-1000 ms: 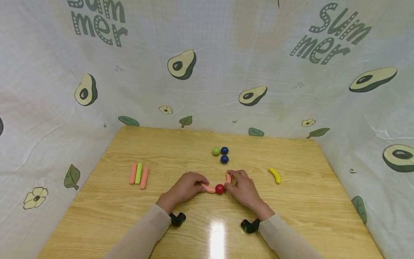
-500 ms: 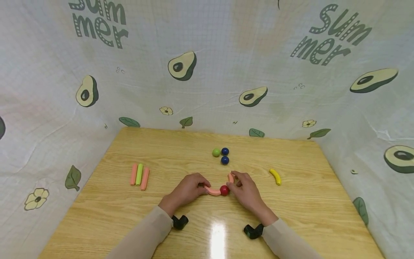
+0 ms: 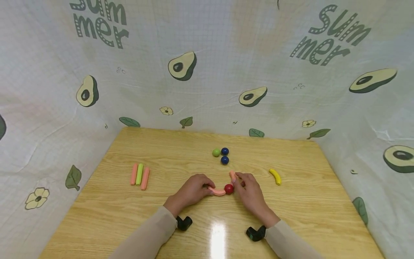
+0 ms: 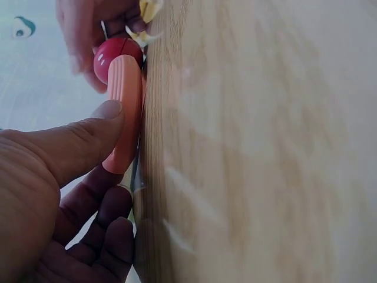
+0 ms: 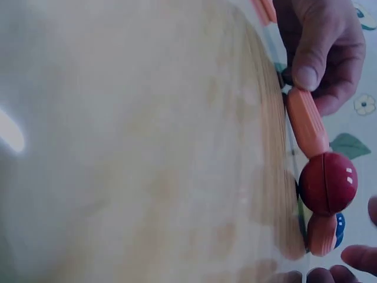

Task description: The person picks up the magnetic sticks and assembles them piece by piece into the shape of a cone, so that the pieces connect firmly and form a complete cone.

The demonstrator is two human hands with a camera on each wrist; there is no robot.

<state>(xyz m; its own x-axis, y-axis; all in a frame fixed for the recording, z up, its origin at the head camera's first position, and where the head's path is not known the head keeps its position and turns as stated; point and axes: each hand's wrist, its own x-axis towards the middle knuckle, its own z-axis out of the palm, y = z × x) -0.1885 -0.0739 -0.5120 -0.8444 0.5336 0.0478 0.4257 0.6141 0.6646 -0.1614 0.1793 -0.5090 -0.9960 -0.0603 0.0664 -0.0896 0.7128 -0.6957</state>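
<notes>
Head view: 1 red ball point(image 3: 229, 189), 2 hands point(image 3: 194, 189) point(image 3: 251, 193)

Pink stick point(image 4: 125, 94) in the left grip point(image 4: 44, 177), tip against a red ball point(image 4: 114, 48), right grip point(image 4: 79, 29) beyond.

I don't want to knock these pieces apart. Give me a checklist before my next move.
1. Left hand pinching the left pink curved piece: ok.
2. Red ball touching that piece: ok.
3. Red ball touching the right pink curved piece: ok, per right wrist view.
4. Right hand gripping the right pink curved piece: cannot tell.
5. Green ball and both blue balls clear of the hands: ok.
</notes>
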